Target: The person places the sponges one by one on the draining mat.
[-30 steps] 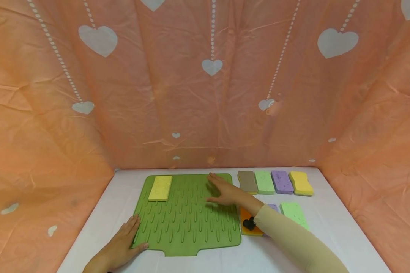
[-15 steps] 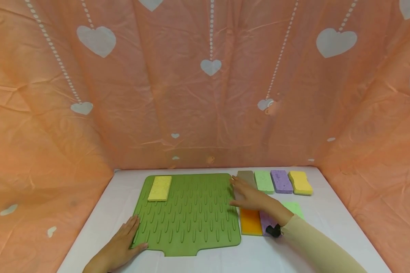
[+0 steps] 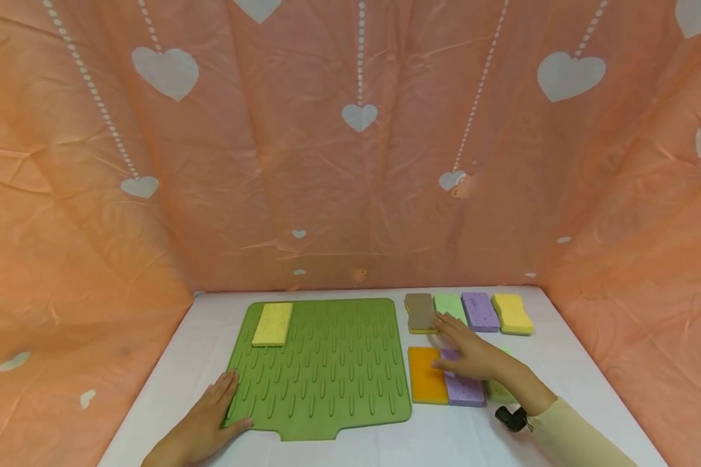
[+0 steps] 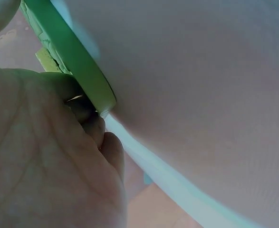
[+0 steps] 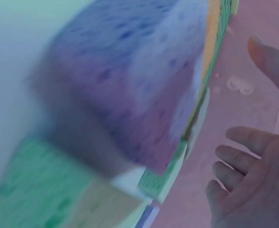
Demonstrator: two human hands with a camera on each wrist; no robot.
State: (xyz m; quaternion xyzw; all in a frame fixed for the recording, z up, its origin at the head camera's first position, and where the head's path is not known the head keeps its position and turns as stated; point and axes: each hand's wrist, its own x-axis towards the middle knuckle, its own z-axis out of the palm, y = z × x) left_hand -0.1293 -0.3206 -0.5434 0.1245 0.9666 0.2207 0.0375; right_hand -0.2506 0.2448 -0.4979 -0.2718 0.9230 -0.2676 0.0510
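Note:
My left hand [image 3: 209, 412] rests at the lower left corner of a green ridged mat [image 3: 321, 370], fingers along its left edge and thumb at the front edge. In the left wrist view the mat's rim [image 4: 94, 83] runs past the fingers. A yellow sponge [image 3: 272, 324] lies on the mat's far left corner. My right hand [image 3: 470, 350], fingers spread and holding nothing, hovers over the sponges on the right. Below it are an orange sponge [image 3: 428, 376], a purple sponge [image 3: 465, 392] and a green sponge [image 3: 498, 392], the latter two partly hidden by the hand.
Behind them stands a row: a brown-topped sponge [image 3: 420, 312], a light green sponge [image 3: 448, 305], a purple sponge [image 3: 480, 311] and a yellow sponge [image 3: 512, 314]. An orange curtain [image 3: 304, 162] with hearts encloses the white table [image 3: 339, 454] at the back and sides.
My right hand has moved right, from over the mat's far right part to above the sponges, uncovering the orange one. The left hand and the yellow sponge on the mat stayed put.

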